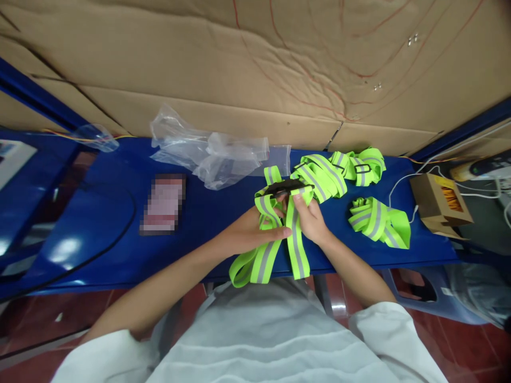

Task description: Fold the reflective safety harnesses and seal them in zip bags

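Note:
Both hands are at a neon yellow-green reflective strap (262,264) with a silver-grey stripe, whose loops hang over the table's front edge. My left hand (261,232) is closed around its folds, thumb stretched across toward the right; the other fingers are partly hidden by the strap. My right hand (311,219) pinches a length of the same strap just below a dark black piece (284,186), whose kind I cannot make out. Just beyond the hands lie bundled reflective straps (321,175) with black buckles. Another folded bundle (379,222) rests to the right.
Crumpled clear plastic bags (223,157) lie at the back of the blue table (207,223). A pixelated pinkish rectangle (163,205) is at the left. On the right stand a small cardboard box (439,202) and white cables (403,178). A cardboard wall (179,58) closes the back.

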